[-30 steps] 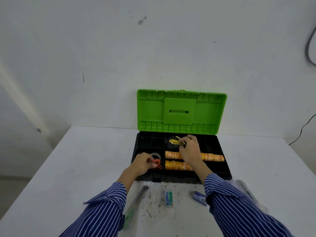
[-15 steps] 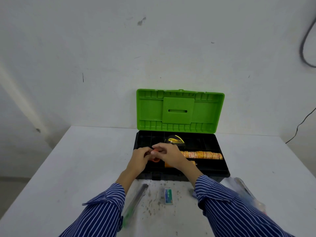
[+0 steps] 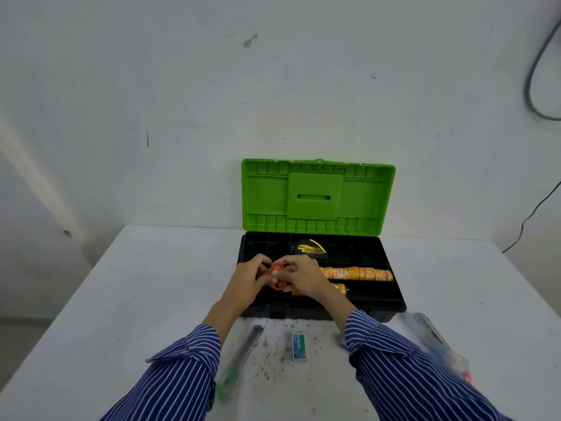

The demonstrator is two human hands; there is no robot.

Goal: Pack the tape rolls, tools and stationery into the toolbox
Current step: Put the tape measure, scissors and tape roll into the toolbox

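A black toolbox (image 3: pixel 391 302) with an upright green lid (image 3: pixel 317 196) stands on the white table. Inside lie a black and yellow tape measure (image 3: pixel 309 247) and two rows of orange tape rolls (image 3: pixel 358 273). My left hand (image 3: pixel 247 276) and my right hand (image 3: pixel 299 275) meet over the box's left front compartment. Both pinch a small orange item (image 3: pixel 277 273), which looks like scissor handles; most of it is hidden by the fingers.
In front of the box lie a long clear pack with a green end (image 3: pixel 239 358), a small staples box (image 3: pixel 299 346) and, at the right, a clear plastic pouch of pens (image 3: pixel 437 344). The table (image 3: pixel 136 299) is stained near me.
My right hand left the tape measure and came left to join my left hand on the orange item, which has lifted slightly above the compartment.
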